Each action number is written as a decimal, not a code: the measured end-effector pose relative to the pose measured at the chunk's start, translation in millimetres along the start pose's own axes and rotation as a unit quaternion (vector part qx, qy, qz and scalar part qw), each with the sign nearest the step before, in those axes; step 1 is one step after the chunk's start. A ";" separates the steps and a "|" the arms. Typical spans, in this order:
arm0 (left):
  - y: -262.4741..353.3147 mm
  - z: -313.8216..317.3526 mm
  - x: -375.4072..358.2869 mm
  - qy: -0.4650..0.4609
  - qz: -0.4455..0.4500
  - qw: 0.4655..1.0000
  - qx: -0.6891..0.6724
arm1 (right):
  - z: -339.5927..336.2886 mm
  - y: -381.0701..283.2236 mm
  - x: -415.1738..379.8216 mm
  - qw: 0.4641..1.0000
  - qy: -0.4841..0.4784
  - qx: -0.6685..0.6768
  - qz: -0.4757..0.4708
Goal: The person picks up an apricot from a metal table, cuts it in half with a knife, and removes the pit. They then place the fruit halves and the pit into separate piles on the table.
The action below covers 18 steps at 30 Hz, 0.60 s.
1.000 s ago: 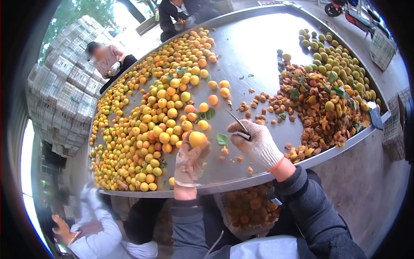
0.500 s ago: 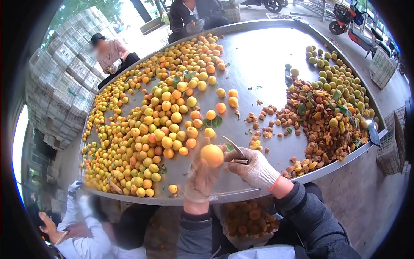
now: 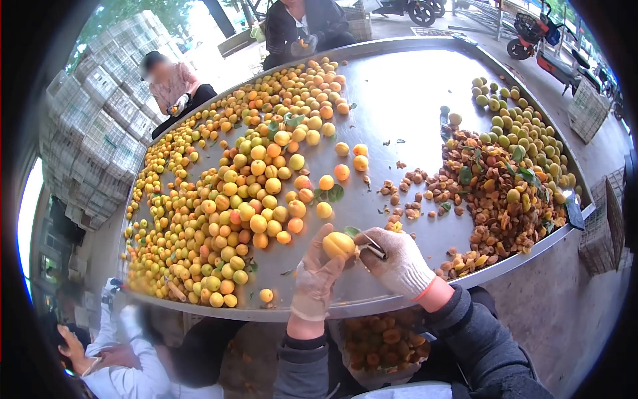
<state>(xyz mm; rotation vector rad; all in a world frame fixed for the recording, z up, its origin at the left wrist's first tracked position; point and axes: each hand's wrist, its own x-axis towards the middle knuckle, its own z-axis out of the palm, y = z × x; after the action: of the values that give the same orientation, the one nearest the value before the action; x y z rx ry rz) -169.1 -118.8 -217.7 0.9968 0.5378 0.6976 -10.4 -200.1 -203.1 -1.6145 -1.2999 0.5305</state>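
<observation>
My left hand (image 3: 316,278), in a thin glove, is closed around a yellow-orange apricot (image 3: 338,245) near the table's front edge. In a whitish knit glove, my right hand (image 3: 397,261) grips a small metal knife (image 3: 375,247) just right of the fruit. The knife's tip and its exact contact with the apricot are hard to make out. A green leaf (image 3: 352,231) shows just behind the fruit. Left of my hands spreads a large heap of whole apricots (image 3: 232,193). Brown pits and scraps (image 3: 502,193) are piled on the right.
The metal table (image 3: 392,86) has a raised rim. Greenish fruit (image 3: 531,136) lies along its right side. Below the front edge, a container holds cut fruit (image 3: 385,342). Co-workers sit at the far side (image 3: 306,33) and left (image 3: 174,86); another person (image 3: 126,362) is at lower left.
My left hand has turned the apricot and brought it slightly right and down. The right hand's knife has swung from pointing up-left to lying close beside the fruit.
</observation>
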 end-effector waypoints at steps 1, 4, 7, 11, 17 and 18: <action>0.2 0.1 0.9 -0.002 0.022 0.999 -0.025 | -2.0 0.0 0.5 1.000 -0.021 0.014 0.018; 1.5 4.0 2.4 0.002 0.062 0.996 -0.059 | 0.6 6.2 -4.6 0.996 -0.072 0.056 0.004; 7.0 12.8 1.3 0.013 0.067 0.993 -0.096 | 1.6 -1.3 -7.0 0.992 -0.109 0.048 0.037; 2.8 15.9 1.8 0.012 0.069 0.991 -0.116 | -0.1 -3.9 -5.2 0.992 -0.117 0.020 0.047; 4.3 23.4 -1.2 0.053 0.058 0.994 -0.070 | 2.6 -3.1 -3.8 0.993 -0.101 -0.046 0.042; 3.4 24.5 -1.4 0.053 0.057 0.994 -0.071 | 3.2 -2.9 -3.5 0.994 -0.089 -0.063 0.032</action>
<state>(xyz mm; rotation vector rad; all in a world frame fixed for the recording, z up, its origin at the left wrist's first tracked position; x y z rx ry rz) -154.0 -132.5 -203.6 0.8661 0.5179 0.8825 -15.6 -202.1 -202.8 -1.7501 -1.4412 0.6546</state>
